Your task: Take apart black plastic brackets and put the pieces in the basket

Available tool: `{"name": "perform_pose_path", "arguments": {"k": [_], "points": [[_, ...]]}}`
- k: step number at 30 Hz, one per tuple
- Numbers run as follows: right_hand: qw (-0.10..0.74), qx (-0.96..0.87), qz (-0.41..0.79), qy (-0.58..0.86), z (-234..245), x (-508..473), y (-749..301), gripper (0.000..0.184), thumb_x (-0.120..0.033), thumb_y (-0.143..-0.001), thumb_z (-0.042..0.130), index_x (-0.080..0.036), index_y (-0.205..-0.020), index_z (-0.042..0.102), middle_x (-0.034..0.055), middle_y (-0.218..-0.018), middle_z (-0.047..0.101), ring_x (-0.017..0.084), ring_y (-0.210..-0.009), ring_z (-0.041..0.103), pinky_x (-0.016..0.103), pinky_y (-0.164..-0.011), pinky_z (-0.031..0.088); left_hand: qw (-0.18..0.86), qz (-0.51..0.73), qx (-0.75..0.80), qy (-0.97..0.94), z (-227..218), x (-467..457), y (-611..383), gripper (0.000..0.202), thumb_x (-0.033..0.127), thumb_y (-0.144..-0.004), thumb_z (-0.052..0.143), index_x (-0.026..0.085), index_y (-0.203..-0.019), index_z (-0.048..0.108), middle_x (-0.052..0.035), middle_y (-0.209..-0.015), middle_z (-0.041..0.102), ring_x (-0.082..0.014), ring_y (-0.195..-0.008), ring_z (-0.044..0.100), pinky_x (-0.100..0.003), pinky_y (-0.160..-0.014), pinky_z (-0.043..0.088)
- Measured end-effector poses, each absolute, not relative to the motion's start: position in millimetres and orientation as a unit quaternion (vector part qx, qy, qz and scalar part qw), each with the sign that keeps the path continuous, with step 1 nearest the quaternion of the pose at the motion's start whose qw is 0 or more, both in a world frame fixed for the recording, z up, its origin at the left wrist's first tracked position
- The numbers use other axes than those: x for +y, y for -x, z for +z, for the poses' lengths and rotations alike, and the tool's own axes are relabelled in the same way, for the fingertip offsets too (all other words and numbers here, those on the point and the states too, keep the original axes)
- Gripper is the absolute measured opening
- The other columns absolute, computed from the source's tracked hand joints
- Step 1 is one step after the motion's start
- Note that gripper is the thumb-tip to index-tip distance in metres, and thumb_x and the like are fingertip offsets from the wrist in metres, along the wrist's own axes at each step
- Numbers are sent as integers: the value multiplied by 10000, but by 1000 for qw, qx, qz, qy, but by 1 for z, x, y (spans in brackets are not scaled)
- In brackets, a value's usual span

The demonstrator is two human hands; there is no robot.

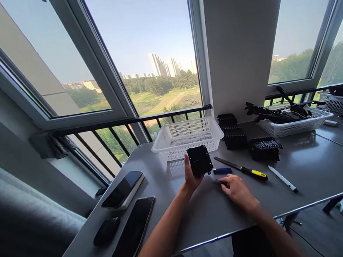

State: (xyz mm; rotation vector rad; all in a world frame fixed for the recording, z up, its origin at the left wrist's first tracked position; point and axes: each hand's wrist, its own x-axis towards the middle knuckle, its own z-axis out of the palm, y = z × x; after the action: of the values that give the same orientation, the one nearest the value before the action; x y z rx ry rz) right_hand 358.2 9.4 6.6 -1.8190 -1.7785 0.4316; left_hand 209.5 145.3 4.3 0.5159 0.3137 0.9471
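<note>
My left hand [192, 177] holds a black square plastic part [199, 160] upright above the grey table [314, 173], fingers wrapped round its left edge. My right hand [236, 190] rests on the table to its right, fingers curled on a small dark tool [221, 182] that I cannot make out well. Just beyond lie a blue-handled tool [222, 171] and a screwdriver with a yellow and black handle [245, 170].
A white empty basket [188, 137] stands behind the part. Stacks of black parts [232, 131] and another black part [264, 148] sit to the right, with a white pen [283, 178]. Two more baskets [292, 124] hold dark items. Phones [123, 189] and a mouse [106, 230] lie at left.
</note>
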Motion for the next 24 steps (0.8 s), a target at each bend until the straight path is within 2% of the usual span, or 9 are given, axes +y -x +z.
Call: {"name": "perform_pose_path", "arguments": {"k": [4, 8, 11, 14, 17, 24], "points": [[391, -595, 188, 677, 26, 29, -370, 291, -269, -867, 521, -191, -1078, 706, 78, -1024, 714, 216, -973, 650, 312, -890, 469, 847, 441, 146, -258, 7, 144, -212, 615, 582, -910, 383, 88, -1211, 592, -127, -939, 734, -231, -806, 708, -343, -725, 573], [485, -542, 139, 672, 51, 53, -376, 327, -279, -876, 504, -170, -1135, 671, 87, -1006, 705, 205, -918, 655, 298, -852, 487, 853, 420, 151, -271, 5, 142, -212, 584, 563, -905, 404, 90, -1178, 612, -127, -886, 736, -231, -731, 706, -323, -618, 569], [521, -543, 98, 651, 60, 68, -368, 365, -268, -890, 489, -137, -1200, 633, 105, -1017, 679, 195, -915, 642, 285, -859, 484, 857, 400, 163, -282, 2, 141, -212, 583, 565, -891, 425, 76, -1130, 635, -137, -861, 735, -233, -688, 699, -303, -552, 546], [502, -553, 55, 663, 57, 77, -354, 368, -243, -912, 466, -180, -1244, 615, 97, -1061, 639, 191, -962, 624, 286, -891, 466, 855, 389, 176, -294, 1, 138, -212, 588, 562, -880, 440, 64, -1120, 641, -148, -877, 735, -238, -691, 699, -294, -552, 534], [445, -572, 50, 688, 49, 82, -341, 380, -226, -935, 443, -234, -1284, 595, 85, -1059, 606, 181, -922, 627, 271, -832, 475, 853, 392, 175, -297, 3, 136, -212, 591, 559, -886, 418, 67, -1127, 642, -148, -905, 735, -248, -746, 704, -316, -635, 548], [390, -586, 39, 709, 32, 84, -331, 456, -160, -949, 385, -233, -1386, 491, 96, -1101, 572, 161, -860, 627, 247, -767, 478, 845, 406, 196, -288, 3, 133, -217, 617, 562, -887, 398, 79, -1207, 611, -125, -905, 736, -237, -739, 694, -316, -651, 542]]}}
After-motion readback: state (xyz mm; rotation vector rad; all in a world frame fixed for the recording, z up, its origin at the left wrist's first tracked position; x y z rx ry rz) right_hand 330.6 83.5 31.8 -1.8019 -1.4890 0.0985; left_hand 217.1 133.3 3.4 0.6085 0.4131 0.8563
